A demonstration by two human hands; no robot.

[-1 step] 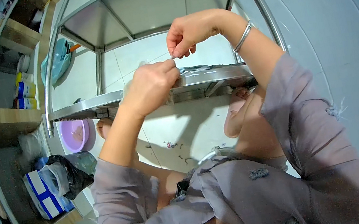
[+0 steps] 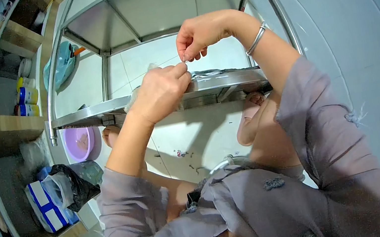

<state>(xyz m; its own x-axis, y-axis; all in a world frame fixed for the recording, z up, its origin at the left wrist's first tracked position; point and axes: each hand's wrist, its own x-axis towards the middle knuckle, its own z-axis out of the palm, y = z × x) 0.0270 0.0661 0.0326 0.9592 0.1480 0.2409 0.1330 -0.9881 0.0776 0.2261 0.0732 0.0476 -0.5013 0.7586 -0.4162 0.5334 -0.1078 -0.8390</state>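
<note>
Your two hands meet just above the front edge of the steel rack's middle shelf (image 2: 224, 82), and between them is a small thin pale thing (image 2: 184, 61), little more than a sliver. It is too small to name, and its long axis is hard to read; what shows seems to run roughly upright, from your left hand (image 2: 160, 93) up to your right hand (image 2: 199, 36).

Your right hand comes in from above, its thumb and forefinger pressed together on the upper end of the sliver, the other fingers curled loosely beside them. Your left hand is closed into a loose fist below, its thumb and forefinger tips pinched at the lower end (most of the grip is hidden behind the knuckles, so how much lies inside the fist cannot be told).

A silver bangle (image 2: 257, 39) sits on your right wrist. On the shelf behind your fingers lies something grey and crumpled (image 2: 212, 72), partly covered by your left hand.
</note>
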